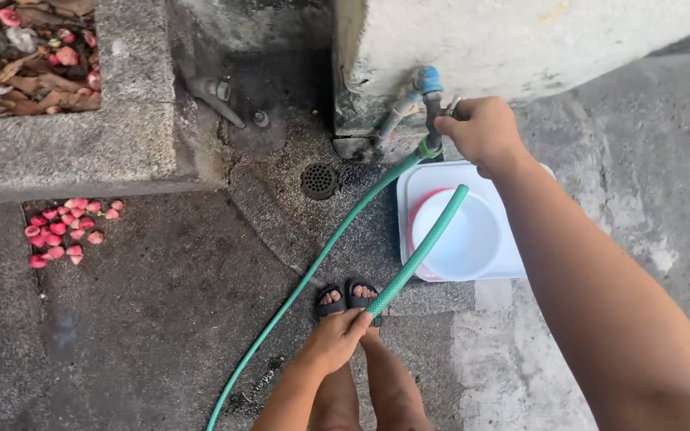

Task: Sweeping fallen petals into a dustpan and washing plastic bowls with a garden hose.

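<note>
My left hand [337, 339] grips a green garden hose [421, 249] near its free end, which points up over a white round bowl with a red rim [457, 239]. The bowl sits on a white square lid or tray [521, 263] on the ground. My right hand [481, 128] is closed on the handle of a wall tap [429, 92], where the hose is coupled. The rest of the hose [297, 287] loops down past my sandalled feet [346, 297] to the lower left.
A round floor drain [319, 181] lies in wet concrete left of the tap. A second pipe stub [213, 96] sticks out of the wall. Pink fruits [65, 231] lie heaped by a concrete planter [121, 120] holding dry leaves.
</note>
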